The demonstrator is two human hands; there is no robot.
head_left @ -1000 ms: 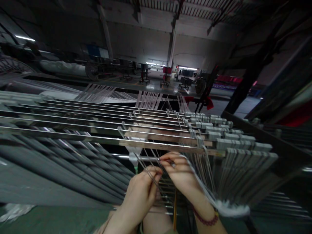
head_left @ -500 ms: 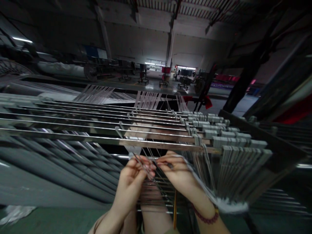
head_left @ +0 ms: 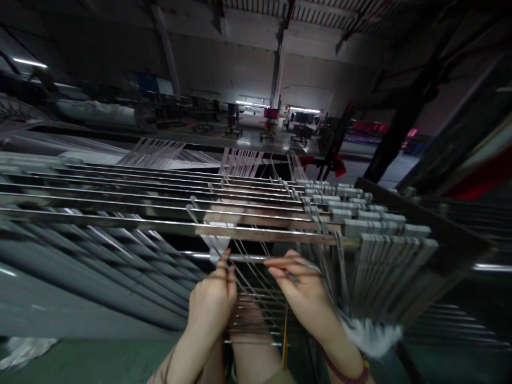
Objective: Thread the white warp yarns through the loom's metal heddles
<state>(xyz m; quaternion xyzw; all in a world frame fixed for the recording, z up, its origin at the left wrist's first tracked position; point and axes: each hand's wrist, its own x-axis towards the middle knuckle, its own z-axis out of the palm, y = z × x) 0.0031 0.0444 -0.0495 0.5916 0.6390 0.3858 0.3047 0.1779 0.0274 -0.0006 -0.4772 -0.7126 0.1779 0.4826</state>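
Observation:
In the head view, my left hand [head_left: 214,293] is closed in a pinch around a thin heddle [head_left: 216,245] below the front metal bar [head_left: 256,233]. My right hand [head_left: 304,288] is a short way to its right, thumb and fingers pinched. White threads [head_left: 316,265] run through it and down past the wrist to a loose white yarn bundle [head_left: 374,336]. Between the hands hang several thin heddles, slanting downward. A piece of white material [head_left: 216,240] lies behind my left fingertips. The fine thread ends at my right fingertips are too small to make out.
Parallel metal bars cross in front of me. Dense grey heddles [head_left: 392,266] crowd the right side, and grey slats [head_left: 132,277] slope on the left. White warp threads [head_left: 240,162] stretch behind the bars. A thin yellow rod [head_left: 285,336] stands near my knees.
My hands were close together and have moved apart. The left has turned, its fingers now pointing up at the heddle; the right has shifted slightly right, still with the threads.

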